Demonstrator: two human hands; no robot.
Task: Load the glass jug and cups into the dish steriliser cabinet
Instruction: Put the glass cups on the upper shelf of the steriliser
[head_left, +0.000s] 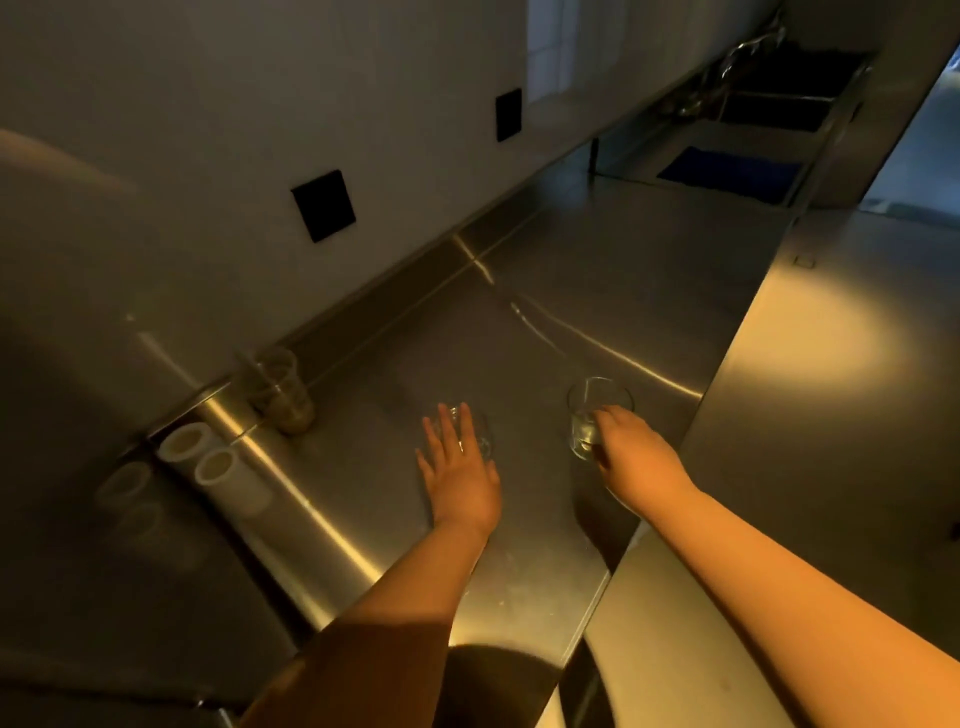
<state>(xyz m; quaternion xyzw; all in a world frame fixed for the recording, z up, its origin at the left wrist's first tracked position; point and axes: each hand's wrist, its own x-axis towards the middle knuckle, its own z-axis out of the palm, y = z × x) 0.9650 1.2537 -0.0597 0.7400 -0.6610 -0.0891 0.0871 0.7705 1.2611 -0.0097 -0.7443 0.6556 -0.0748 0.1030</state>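
Curling the right hand (631, 457) round a clear glass cup (597, 415) standing on the steel desk (597, 270), likely to lift it, while spreading the left hand (460, 467) flat-fingered over a second cup (480, 439), apparently reaching to take both together.

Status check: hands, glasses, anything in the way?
Right hand grips glass cup. Left hand open, fingers over second glass. Counter ahead unobstructed.

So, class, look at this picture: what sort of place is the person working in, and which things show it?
Probably a commercial or café kitchen. A long stainless steel counter with a raised backsplash runs along the wall, sink basins with a tap sit at its far end, and glass cups stand on the steel.
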